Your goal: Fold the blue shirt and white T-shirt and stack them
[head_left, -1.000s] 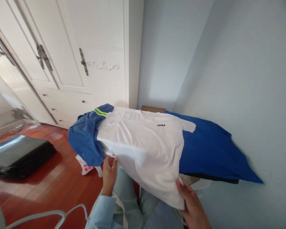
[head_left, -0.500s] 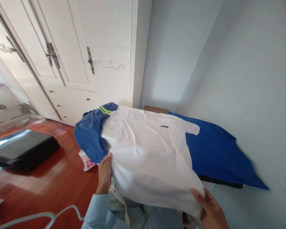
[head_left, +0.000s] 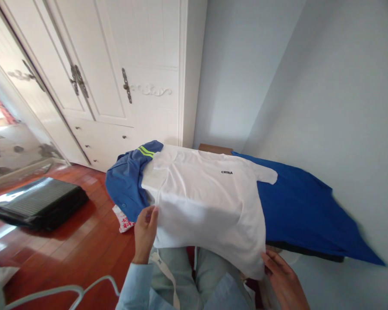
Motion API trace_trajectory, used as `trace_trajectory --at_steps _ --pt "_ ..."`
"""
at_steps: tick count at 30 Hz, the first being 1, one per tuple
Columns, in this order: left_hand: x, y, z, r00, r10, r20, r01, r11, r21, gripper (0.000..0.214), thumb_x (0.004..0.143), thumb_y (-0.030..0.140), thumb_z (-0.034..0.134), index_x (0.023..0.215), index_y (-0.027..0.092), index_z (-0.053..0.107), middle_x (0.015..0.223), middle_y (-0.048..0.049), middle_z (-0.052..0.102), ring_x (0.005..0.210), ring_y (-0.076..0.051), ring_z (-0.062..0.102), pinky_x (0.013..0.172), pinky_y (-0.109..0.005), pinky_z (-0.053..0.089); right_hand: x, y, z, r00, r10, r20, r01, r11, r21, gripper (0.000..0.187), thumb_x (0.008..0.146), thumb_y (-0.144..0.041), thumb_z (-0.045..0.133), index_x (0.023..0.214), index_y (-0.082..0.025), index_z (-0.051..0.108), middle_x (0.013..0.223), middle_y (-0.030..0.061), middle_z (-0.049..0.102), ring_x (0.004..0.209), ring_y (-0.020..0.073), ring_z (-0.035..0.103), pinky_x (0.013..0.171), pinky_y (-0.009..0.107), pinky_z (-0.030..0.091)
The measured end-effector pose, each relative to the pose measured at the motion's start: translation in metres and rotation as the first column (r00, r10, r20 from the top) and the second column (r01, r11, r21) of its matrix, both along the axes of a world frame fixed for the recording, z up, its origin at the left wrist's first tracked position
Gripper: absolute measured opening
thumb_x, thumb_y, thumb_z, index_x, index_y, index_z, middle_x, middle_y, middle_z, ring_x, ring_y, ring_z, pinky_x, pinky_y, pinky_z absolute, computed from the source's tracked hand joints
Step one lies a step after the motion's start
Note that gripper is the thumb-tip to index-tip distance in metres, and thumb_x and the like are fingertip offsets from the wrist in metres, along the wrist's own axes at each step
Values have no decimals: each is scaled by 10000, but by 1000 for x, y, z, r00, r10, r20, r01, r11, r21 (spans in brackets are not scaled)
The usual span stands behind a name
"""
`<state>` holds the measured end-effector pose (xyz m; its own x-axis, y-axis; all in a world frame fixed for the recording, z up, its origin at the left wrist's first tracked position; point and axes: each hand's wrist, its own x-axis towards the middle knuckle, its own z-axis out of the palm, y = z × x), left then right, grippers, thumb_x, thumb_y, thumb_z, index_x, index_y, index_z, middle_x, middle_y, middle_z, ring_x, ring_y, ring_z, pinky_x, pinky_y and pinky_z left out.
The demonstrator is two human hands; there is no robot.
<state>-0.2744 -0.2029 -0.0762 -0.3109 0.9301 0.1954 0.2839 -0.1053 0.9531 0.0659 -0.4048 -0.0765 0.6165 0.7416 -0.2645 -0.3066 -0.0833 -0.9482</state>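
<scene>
A white T-shirt point(head_left: 207, 193) with "CHINA" printed on its chest lies spread in front of me, its hem hanging toward my lap. My left hand point(head_left: 146, 230) pinches the shirt's left edge between thumb and fingers. At the lower right, my right hand point(head_left: 280, 271) grips the hem corner. Beside the shirt on the left is a crumpled blue garment point(head_left: 126, 181) with yellow-green stripes. A bright blue cloth point(head_left: 300, 206) lies to the right, partly under the shirt's sleeve.
A white wardrobe point(head_left: 155, 56) stands behind. On the red wood floor point(head_left: 51, 258) lies a black ribbed case point(head_left: 39, 202). A white tube frame point(head_left: 51, 292) is at lower left, and a grey wall point(head_left: 358, 107) closes the right side.
The shirt's hem has dropped and swung away from me, uncovering more of my lap. My left hand has shifted slightly right. The view has turned a little left.
</scene>
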Motion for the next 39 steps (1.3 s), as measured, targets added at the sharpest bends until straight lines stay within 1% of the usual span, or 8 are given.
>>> trace_trajectory --at_steps 5,10,14,18,24,29,33,39 --pt "15 28 10 999 8 54 -12 997 80 523 785 610 617 1042 158 671 1034 -127 702 843 -232 666 756 -347 535 -3 11 9 994 5 -106 -4 1000 8 451 599 -505 874 943 -240 755 954 41 790 867 284 734 716 372 616" --pt "21 47 26 998 52 -39 -47 990 134 404 804 540 597 927 172 708 882 -83 719 804 -228 667 763 -342 523 -6 16 14 989 66 -129 -63 998 32 419 634 -486 868 953 -237 758 984 49 791 957 301 731 775 396 621" --pt "17 45 37 963 106 -248 -78 990 120 380 841 516 553 901 190 739 846 -71 708 754 -228 653 735 -343 493 -3 17 11 986 51 -157 -55 998 -27 458 583 -496 900 919 -211 775 891 60 796 862 287 745 734 359 625" --pt "15 42 45 896 112 -429 -54 988 146 384 872 509 536 957 215 769 891 -72 677 722 -206 623 682 -320 464 3 13 14 993 8 -118 -10 1000 -22 399 540 -452 933 825 -221 777 855 31 793 800 245 740 711 295 617" --pt "11 51 50 854 57 -517 36 985 168 347 889 433 474 880 210 739 919 -96 690 861 -261 628 785 -363 477 8 4 25 995 -46 -86 45 999 -6 424 510 -462 941 806 -210 772 845 31 787 740 231 727 660 275 618" --pt "7 57 49 883 73 -464 17 982 187 344 880 409 436 844 183 692 859 -118 684 857 -278 628 809 -389 484 4 2 26 991 -56 -126 55 998 -6 472 503 -480 937 839 -207 748 838 52 786 745 271 736 641 332 630" --pt "5 53 46 886 -5 -463 96 980 174 347 887 421 468 889 181 718 920 -104 706 850 -250 646 825 -364 492 -3 3 27 985 -46 -164 42 999 -23 497 497 -476 938 856 -212 718 848 47 788 768 282 744 646 351 636" --pt "2 49 47 822 -23 -569 118 984 131 346 930 393 468 1020 206 746 1037 -84 719 926 -232 663 826 -330 495 -10 3 28 974 -23 -224 19 1000 -23 504 526 -439 937 904 -207 698 872 17 792 771 246 743 652 319 637"
